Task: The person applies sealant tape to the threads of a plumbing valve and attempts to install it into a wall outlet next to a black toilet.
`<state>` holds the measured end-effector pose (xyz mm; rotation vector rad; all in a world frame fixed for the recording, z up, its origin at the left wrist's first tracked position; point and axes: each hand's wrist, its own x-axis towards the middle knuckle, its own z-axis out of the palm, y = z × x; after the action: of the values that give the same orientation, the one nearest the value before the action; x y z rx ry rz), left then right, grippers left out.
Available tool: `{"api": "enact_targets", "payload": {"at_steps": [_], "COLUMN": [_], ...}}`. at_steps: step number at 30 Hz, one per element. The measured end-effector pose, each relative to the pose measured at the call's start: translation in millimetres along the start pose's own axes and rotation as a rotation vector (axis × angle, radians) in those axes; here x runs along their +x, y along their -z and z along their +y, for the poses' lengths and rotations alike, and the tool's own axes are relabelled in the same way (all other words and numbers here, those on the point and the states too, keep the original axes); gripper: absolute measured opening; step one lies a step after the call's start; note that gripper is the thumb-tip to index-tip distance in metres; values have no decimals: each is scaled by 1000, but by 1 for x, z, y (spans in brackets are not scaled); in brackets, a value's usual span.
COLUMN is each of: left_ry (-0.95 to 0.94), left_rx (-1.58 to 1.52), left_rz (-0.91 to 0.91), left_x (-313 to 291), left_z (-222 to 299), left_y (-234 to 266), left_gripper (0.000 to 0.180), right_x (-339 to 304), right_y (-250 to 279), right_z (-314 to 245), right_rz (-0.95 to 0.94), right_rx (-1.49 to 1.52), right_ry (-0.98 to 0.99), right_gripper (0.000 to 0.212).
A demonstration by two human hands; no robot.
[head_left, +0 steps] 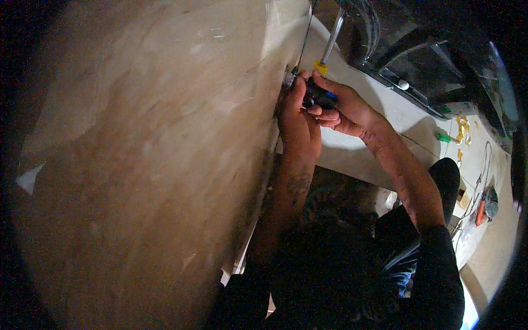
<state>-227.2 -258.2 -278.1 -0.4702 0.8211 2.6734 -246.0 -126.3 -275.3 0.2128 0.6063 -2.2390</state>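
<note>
Well, both hands meet at the edge of the big brownish panel [143, 143], with a dark tool [321, 99] between them, a touch of blue on it. The right hand [347, 104] grasps it, fingers curled around its body. The left hand [293, 103] is up against the tool's other end, beside the panel's edge; from here I can't tell what its fingers grip. Just above, a metal rod [333, 41] with a yellow end slants upward. Over to the right, a green piece [443, 137] lies near some yellow scraps [463, 131], and nearer the person sits a red-and-grey tool [484, 210].
</note>
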Motion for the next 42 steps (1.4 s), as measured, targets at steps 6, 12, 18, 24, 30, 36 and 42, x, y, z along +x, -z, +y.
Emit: {"api": "enact_targets", "payload": {"at_steps": [6,12,18,24,30,36,42], "left_ry": [-133,-74,-94,-109,-218,-5,6], "left_rx": [-42,-215,-131,17,198,95,111], "left_rz": [107,-34,-36,-48,28,24,8], "left_x": [-1,5,3,-1,3,6,5], "left_z": [2,4,2,2,-5,-6,-2], "left_y": [-12,-5,-1,9,7,15,16], "left_gripper": [29,23,26,33,31,26,33], "right_x": [-14,-6,1,0,5,10,4], "right_y": [-22,-14,-18,-9,-4,7,-12], "right_z": [29,26,23,9,14,18,26], "right_rz": [574,519,480,337,200,-123,333], "right_rx": [-1471,-1921,-1753,-1125,-554,131,-652], "right_ry": [790,1029,903,441,225,23,396], "right_gripper": [44,56,47,57,52,39,39]}}
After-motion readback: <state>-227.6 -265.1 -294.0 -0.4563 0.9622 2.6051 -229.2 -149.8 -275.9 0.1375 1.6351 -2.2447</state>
